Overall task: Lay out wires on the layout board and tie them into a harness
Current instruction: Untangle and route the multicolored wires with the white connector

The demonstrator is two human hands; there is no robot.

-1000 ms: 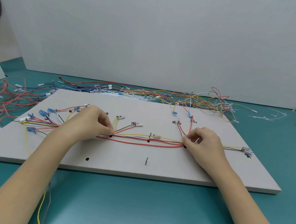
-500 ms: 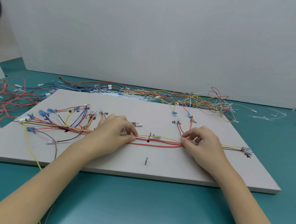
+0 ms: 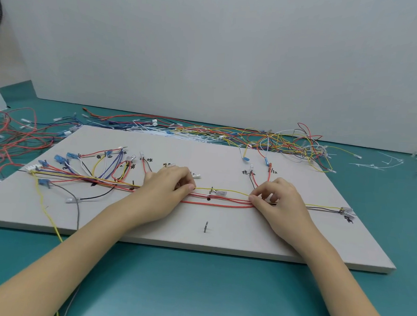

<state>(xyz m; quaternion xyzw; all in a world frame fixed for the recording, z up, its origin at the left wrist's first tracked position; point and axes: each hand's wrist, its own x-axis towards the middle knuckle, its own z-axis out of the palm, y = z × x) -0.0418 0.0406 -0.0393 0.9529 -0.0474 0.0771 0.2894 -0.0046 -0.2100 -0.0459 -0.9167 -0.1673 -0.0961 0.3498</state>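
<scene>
Both grips pinch one wire bundle (image 3: 221, 198) at frame centre, left hand (image 3: 168, 192) and right hand (image 3: 276, 200) holding it on the single layout board (image 3: 222, 238) atop the teal table (image 3: 195, 290).

The layout board (image 3: 226, 158) looks flat, smooth & matt, pale grey-white, maybe painted wood or pressed board; can't tell which. Black marks on it look like ink. The wires (image 3: 219, 199) have smooth plastic coats, a bit shiny: red, yellow, white, black, blue. Some wire ends have clear plastic plugs (image 3: 73, 200), others shiny blue plastic caps (image 3: 60, 159). A small pin (image 3: 206, 226) in the board looks like dull grey metal. The bench (image 3: 195, 290) top is teal, smooth w/ a soft shine, like rubber or vinyl mat. The wall (image 3: 231, 62) behind is plain, matt, light grey. Thin white ties (image 3: 381, 164) on the bench look like plastic.
</scene>
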